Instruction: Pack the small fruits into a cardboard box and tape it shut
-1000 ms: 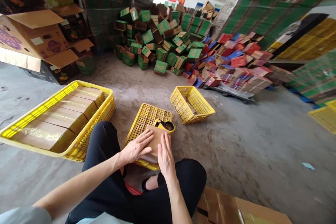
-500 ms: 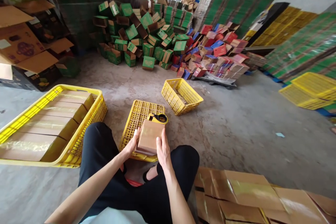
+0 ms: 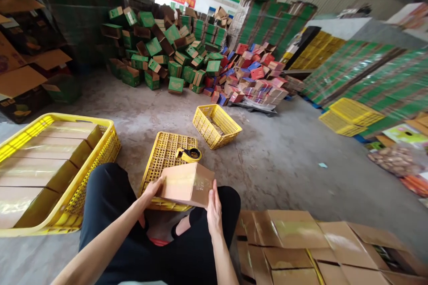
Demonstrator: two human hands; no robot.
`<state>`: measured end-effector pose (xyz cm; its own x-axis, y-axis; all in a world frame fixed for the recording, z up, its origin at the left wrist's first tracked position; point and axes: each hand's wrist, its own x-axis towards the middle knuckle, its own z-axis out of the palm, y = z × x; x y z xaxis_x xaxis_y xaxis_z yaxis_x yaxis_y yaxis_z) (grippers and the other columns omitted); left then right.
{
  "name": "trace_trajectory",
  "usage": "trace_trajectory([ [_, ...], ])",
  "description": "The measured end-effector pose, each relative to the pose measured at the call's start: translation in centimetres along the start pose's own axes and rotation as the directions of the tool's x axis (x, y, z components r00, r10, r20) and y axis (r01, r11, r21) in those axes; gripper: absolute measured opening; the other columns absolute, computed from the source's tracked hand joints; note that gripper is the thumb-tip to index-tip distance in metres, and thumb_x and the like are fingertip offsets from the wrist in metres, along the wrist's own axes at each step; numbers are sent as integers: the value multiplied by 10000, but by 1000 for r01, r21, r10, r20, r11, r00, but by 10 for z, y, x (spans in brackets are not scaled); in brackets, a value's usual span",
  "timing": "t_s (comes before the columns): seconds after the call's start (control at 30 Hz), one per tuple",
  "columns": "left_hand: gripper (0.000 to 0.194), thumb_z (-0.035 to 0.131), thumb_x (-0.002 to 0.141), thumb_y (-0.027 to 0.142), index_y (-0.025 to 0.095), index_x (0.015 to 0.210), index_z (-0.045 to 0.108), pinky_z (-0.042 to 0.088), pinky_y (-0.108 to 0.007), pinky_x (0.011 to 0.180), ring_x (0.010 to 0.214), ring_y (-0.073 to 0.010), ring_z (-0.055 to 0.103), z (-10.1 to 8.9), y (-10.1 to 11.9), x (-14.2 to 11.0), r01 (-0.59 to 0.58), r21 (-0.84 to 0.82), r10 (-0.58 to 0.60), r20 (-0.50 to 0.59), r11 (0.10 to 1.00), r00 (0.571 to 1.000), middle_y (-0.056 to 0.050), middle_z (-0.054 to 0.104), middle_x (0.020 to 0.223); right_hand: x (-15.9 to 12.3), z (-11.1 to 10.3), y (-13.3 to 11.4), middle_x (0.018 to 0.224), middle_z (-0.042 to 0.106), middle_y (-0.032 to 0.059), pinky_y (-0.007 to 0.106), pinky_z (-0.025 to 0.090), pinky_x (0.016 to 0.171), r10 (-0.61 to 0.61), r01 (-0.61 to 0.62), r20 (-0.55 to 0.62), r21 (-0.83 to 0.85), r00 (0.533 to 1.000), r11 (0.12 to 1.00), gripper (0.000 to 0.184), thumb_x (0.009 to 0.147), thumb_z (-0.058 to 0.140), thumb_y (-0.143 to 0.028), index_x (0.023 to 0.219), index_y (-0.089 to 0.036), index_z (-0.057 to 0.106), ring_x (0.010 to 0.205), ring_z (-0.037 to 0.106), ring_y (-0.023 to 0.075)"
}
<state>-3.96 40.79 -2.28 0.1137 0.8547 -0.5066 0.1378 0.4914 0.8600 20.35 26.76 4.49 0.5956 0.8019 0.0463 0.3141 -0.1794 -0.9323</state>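
Note:
Between my two hands is a small brown cardboard box (image 3: 183,182), tilted, with shiny tape across one face. My left hand (image 3: 152,189) grips its left end, and my right hand (image 3: 214,207) presses on its right end. Below and behind the box lies an upturned yellow plastic crate (image 3: 160,151). On that crate rests a yellow and black tape dispenser (image 3: 189,155), just beyond the box and touched by neither hand.
To my left a yellow crate (image 3: 113,136) holds several taped boxes. More cardboard boxes (image 3: 297,231) lie at lower right. A smaller yellow crate (image 3: 217,124) stands ahead on the floor. Farther back are heaps of green boxes (image 3: 175,84) and red and blue boxes (image 3: 257,73).
The box has turned in my hands, so its long taped side and an end now show. My hands are farther apart. The view has swung to the right.

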Motion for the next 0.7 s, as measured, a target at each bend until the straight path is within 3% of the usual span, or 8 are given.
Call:
trace_trajectory([
  [0.07, 545, 664, 904, 630, 118, 1079, 729, 564, -422, 1028, 1228, -360, 689, -19, 2, 1, 3, 63, 3, -82, 998, 997, -191, 775, 1152, 3, 6, 10, 1573, 557, 96, 446, 411, 1223, 72, -72, 7, 39, 997, 997, 857, 959, 403, -794, 1584, -214, 495, 1476, 507, 282],
  [0.13, 550, 628, 927, 589, 112, 1198, 670, 553, -446, 1021, 1248, -365, 671, -36, 2, 1, 4, 124, 17, -166, 992, 986, -191, 751, 1212, 10, 18, 17, 1550, 576, 128, 432, 389, 1233, 147, -149, 57, 33, 988, 988, 930, 894, 458, -847, 1506, -160, 596, 1473, 507, 307],
  [0.23, 622, 609, 935, 546, 116, 1378, 531, 546, -440, 1004, 1224, -340, 680, -48, -1, 0, -9, 187, 55, -239, 982, 970, -193, 715, 1279, 22, 40, 27, 1421, 684, 153, 412, 472, 1160, 230, -233, 149, 5, 962, 972, 923, 856, 479, -868, 1358, -133, 723, 1363, 617, 322],
  [0.37, 645, 700, 862, 482, 140, 1377, 514, 489, -473, 1080, 1305, -371, 619, -41, -10, -1, -45, 289, 122, -257, 956, 959, -203, 667, 1349, 35, 62, 40, 1452, 663, 141, 389, 486, 1137, 265, -263, 182, -36, 947, 964, 903, 883, 427, -839, 1411, -152, 679, 1374, 612, 297],
  [0.47, 664, 680, 870, 474, 134, 1409, 496, 402, -566, 1148, 1406, -442, 514, -27, -15, 3, -33, 441, 165, -262, 897, 951, -248, 574, 1455, 45, 69, 52, 1500, 610, 198, 410, 432, 1182, 266, -254, 163, -94, 950, 963, 978, 846, 436, -852, 1439, -102, 639, 1428, 554, 334],
  [0.53, 699, 678, 875, 472, 111, 1438, 474, 361, -584, 1175, 1439, -458, 475, -21, -15, 7, -29, 437, 160, -267, 899, 950, -274, 541, 1480, 52, 71, 58, 1495, 600, 240, 418, 428, 1179, 263, -244, 147, -134, 954, 960, 1040, 824, 404, -874, 1437, -62, 624, 1429, 546, 361],
  [0.7, 598, 649, 933, 483, 125, 1398, 537, 484, -390, 1105, 1316, -327, 633, -23, -12, 17, -108, 320, 173, -183, 941, 968, -201, 665, 1385, 58, 76, 64, 1478, 600, 280, 428, 424, 1174, 228, -204, 93, -211, 969, 956, 1184, 789, 229, -927, 1451, -11, 581, 1416, 551, 387],
])
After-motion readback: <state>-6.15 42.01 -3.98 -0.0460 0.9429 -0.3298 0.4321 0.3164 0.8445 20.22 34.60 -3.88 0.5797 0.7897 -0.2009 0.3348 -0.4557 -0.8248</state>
